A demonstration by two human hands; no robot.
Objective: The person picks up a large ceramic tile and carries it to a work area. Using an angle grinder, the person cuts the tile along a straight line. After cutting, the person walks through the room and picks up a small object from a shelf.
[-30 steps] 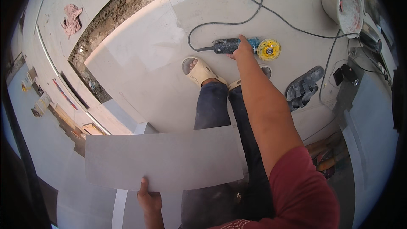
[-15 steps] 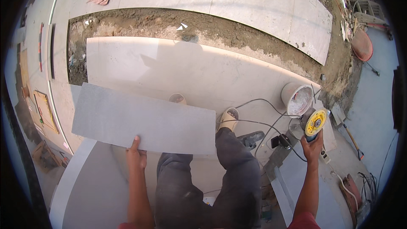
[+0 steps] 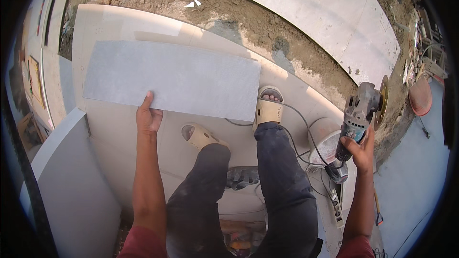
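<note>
My left hand (image 3: 150, 114) grips a long grey tile (image 3: 174, 76) by its near edge, thumb on top and fingers hidden beneath. The tile is held out over the pale slab floor, beyond my feet. In my right hand (image 3: 359, 148) is an angle grinder (image 3: 358, 114), its grey and teal body wrapped by my fingers. Its cutting disc (image 3: 383, 100) is turned edge-on toward the right. A black cord hangs from the grinder's rear end. Below it stands a whitish bucket (image 3: 325, 138), partly covered by the cord.
A trench of brown soil (image 3: 224, 7) crosses beyond the pale slabs (image 3: 119, 21). My clog-shod feet (image 3: 268, 110) are between loops of cord. A power strip (image 3: 335, 205) lies near my right arm. At far right is a reddish basin (image 3: 420, 96); at left a large grey panel (image 3: 71, 177).
The tile has moved farther away and levelled out. The grinder has risen and turned, so its disc now shows edge-on. My feet and the view have shifted.
</note>
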